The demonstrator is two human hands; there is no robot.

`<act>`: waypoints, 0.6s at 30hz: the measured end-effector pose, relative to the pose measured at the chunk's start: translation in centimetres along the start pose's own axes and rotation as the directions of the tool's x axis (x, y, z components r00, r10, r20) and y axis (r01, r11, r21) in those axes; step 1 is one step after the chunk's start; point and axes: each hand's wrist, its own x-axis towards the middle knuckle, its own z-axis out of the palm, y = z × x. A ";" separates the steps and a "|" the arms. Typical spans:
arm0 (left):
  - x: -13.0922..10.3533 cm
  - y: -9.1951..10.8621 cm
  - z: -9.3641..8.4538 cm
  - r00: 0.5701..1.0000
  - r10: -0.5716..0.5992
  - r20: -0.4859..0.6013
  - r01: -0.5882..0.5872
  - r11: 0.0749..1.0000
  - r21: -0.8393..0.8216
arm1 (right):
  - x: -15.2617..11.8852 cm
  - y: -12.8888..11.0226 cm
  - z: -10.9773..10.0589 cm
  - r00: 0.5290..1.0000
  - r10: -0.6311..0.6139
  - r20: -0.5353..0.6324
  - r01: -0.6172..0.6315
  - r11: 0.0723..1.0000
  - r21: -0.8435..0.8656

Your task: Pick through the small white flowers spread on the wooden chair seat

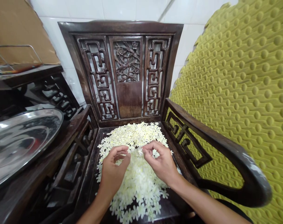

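A thick layer of small white, pale-yellow flowers (141, 207) covers the seat of a dark carved wooden chair (129, 99). Above the middle of them hover both my hands, close together. My left hand (115, 166) is curved, its thumb and fingertips a little apart with nothing visible between them. Thumb and forefinger of my right hand (161, 160) pinch a small white flower (140, 151). The flowers just below my hands look blurred, so single blossoms are hard to make out there.
Armrests flank the seat, the right armrest (216, 140) curving towards me. On the left lies a shiny round metal tray (55, 121), close to a dark wooden piece of furniture (34, 77). A yellow bumpy mat (244, 77) stands at the right. White tiles (118, 9) are behind.
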 end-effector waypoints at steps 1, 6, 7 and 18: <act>-0.1 0.2 0.2 0.999 0.026 0.038 -0.025 1.000 -0.017 | -0.1 -0.1 0.1 1.000 -0.003 0.019 0.003 1.000 0.012; -0.8 0.9 0.7 0.980 0.093 0.176 -0.086 0.995 -0.044 | -0.7 -0.2 0.5 0.995 -0.021 0.096 0.014 0.998 0.068; -0.9 0.9 0.7 0.978 0.094 0.184 -0.087 0.995 -0.044 | -0.8 -0.2 0.6 0.994 -0.020 0.104 0.012 0.997 0.079; -0.5 1.6 0.5 0.978 0.034 0.204 -0.014 0.995 -0.097 | -0.3 -0.1 0.5 0.979 0.052 0.197 -0.101 0.964 0.247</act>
